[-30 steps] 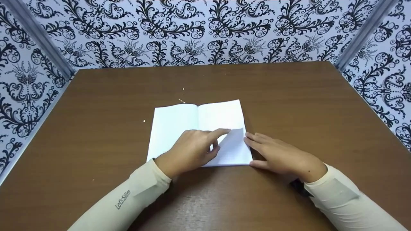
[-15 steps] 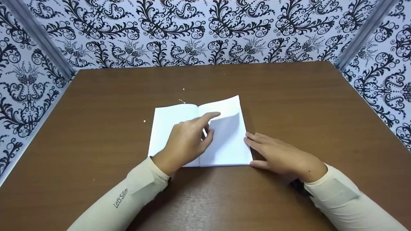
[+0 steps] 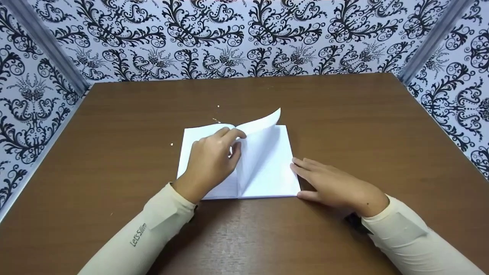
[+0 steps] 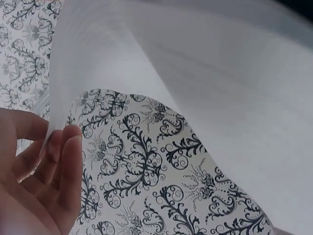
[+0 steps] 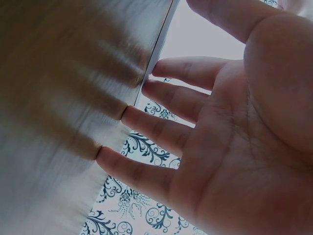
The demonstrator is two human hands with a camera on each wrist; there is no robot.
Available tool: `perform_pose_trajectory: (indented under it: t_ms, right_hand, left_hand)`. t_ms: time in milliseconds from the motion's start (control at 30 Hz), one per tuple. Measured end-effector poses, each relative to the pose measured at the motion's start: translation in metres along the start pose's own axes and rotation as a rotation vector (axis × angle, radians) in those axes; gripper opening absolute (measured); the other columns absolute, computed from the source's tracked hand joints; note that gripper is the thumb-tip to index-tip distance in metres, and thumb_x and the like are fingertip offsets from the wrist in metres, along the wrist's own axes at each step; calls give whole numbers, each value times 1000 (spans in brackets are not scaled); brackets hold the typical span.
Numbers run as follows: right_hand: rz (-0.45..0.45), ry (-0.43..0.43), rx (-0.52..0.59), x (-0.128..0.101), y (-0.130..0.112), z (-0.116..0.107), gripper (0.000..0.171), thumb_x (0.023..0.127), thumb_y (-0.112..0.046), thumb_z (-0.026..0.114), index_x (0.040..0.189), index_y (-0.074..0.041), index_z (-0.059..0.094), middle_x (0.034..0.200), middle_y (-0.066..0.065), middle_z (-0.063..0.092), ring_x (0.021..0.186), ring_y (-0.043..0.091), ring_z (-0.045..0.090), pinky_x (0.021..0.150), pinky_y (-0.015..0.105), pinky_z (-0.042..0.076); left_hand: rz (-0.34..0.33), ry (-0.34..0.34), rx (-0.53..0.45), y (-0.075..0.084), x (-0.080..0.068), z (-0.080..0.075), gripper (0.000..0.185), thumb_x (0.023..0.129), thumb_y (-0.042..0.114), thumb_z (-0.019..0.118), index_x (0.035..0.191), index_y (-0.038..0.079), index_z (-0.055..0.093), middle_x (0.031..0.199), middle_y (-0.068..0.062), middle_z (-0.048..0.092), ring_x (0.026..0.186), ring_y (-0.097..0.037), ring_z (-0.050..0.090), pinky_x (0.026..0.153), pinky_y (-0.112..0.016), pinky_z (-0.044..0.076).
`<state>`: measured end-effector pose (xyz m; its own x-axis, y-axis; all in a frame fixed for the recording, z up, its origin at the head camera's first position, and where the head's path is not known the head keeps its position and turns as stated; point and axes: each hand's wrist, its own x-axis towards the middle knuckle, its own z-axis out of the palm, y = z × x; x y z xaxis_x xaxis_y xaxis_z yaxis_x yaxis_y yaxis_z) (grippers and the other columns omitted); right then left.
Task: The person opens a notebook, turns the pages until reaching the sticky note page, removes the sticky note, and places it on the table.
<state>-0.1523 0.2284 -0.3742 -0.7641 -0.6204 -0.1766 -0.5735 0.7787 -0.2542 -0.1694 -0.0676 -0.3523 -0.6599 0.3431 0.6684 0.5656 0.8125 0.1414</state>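
Brown table, open booklet; left hand grip pinching curled page, contact hidden; right hand flat, fingers spread.

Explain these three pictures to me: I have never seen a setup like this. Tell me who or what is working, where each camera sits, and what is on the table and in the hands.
No machine here: a person works with two bare hands and wears three cameras. The wide picture comes from a camera on the head, looking down at a brown table with patterned walls round it. The two close pictures come from cameras strapped to each wrist, so they show the hands from very near.

On the table lies an open white notebook. The left hand pinches one page and lifts it, so the page curls up above the book; the left wrist view shows the fingers at that sheet's edge. The right hand lies flat with straight fingers touching the notebook's right edge. A few small crumbs lie beyond the book.
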Motion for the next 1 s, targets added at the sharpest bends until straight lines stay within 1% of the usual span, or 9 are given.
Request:
perform_pose_trajectory:
  t_ms: [133,200,433,667,800,933,1000]
  right_hand:
    - [1,-3,2,0,0,0,68,99,-36,61,153,-3,36,162,17,32,148,42,31,116,59,30]
    - [5,-5,5,0,0,0,68,99,-36,61,153,-3,36,162,17,31,148,42,31,116,59,29]
    - [-3,0,11,0,0,1,68,98,-35,62,153,-2,37,161,18,32,147,44,31,117,58,29]
    - [10,-5,14,-1,-1,0,68,99,-36,61,153,-2,37,161,17,32,148,43,30,116,59,29]
    - [11,-11,16,0,-1,0,68,99,-36,61,153,-3,37,162,17,32,148,44,30,116,59,29]
    - [12,-17,18,-1,-2,0,68,99,-36,61,153,-3,36,162,17,31,148,44,30,116,60,29]
    - [10,-17,18,-1,-2,-1,68,99,-36,60,153,-2,35,162,17,31,148,44,30,116,60,29]
  left_hand:
    - [-11,10,28,-5,1,-4,16,86,5,65,98,15,70,77,0,67,47,-15,51,42,-32,40]
    - [-21,8,37,-6,1,-5,17,85,4,64,96,15,71,74,0,66,46,-16,49,42,-32,39]
    - [-30,26,66,-12,-5,-9,21,83,0,61,89,16,73,68,1,63,45,-19,51,40,-36,39]
    - [-63,-14,102,-24,-15,-19,21,83,-1,60,88,14,74,65,-1,62,43,-18,44,37,-35,33]
    - [-65,-30,117,-30,-21,-24,22,82,-2,59,87,13,75,64,-1,62,42,-16,39,38,-33,32]
    - [-60,-46,135,-33,-27,-30,23,80,-4,60,88,13,75,63,-2,61,42,-14,32,38,-30,25]
    - [-61,-68,145,-33,-29,-33,23,80,-4,61,88,12,75,63,-2,62,43,-13,29,38,-28,23]
